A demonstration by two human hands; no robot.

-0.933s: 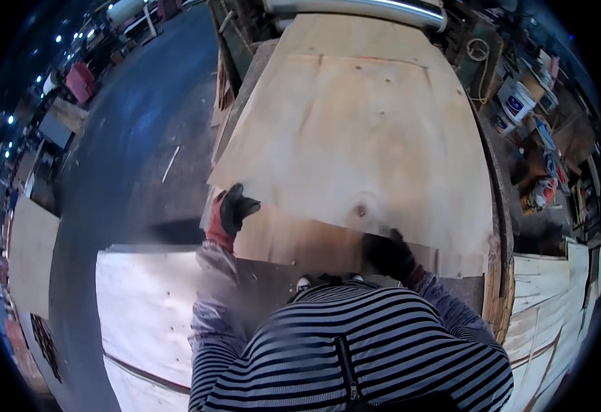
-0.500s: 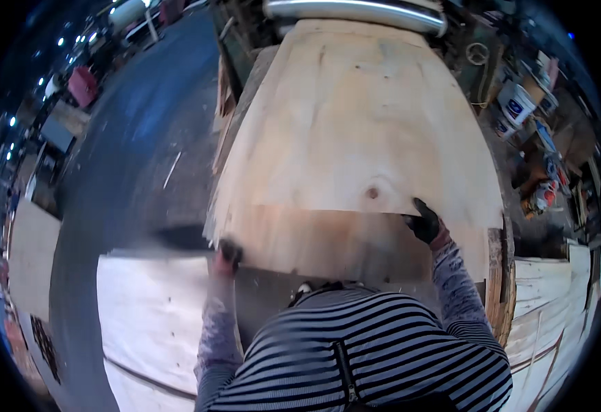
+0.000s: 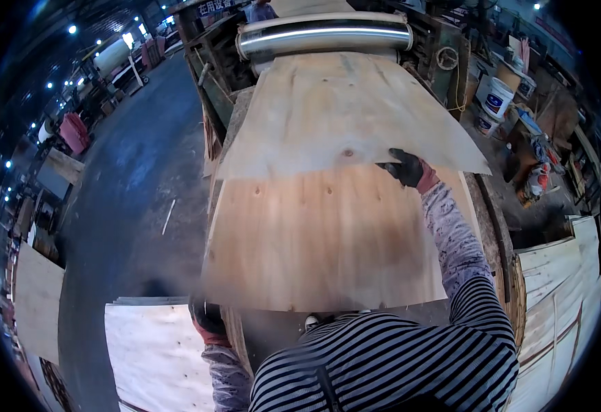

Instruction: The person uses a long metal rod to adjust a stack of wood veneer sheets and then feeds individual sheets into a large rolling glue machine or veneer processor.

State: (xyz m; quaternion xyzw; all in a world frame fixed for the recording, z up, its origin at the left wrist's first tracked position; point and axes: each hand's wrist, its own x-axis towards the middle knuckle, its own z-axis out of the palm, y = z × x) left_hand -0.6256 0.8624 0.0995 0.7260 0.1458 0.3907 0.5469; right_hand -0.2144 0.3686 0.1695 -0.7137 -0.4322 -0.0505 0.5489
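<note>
Looks to me like mid-lift: I'm peeling the top veneer sheet off the stack that sits just below the steel roller. Right hand, gloved, is closed on the sheet's far edge w/ fingers curled over it. Left hand is under the near left corner; can't tell how far it's closed, mostly hidden. Sheet hangs tilted between both hands, above the stack. Next prob needs both grips kept level so it doesn't crack.
</note>
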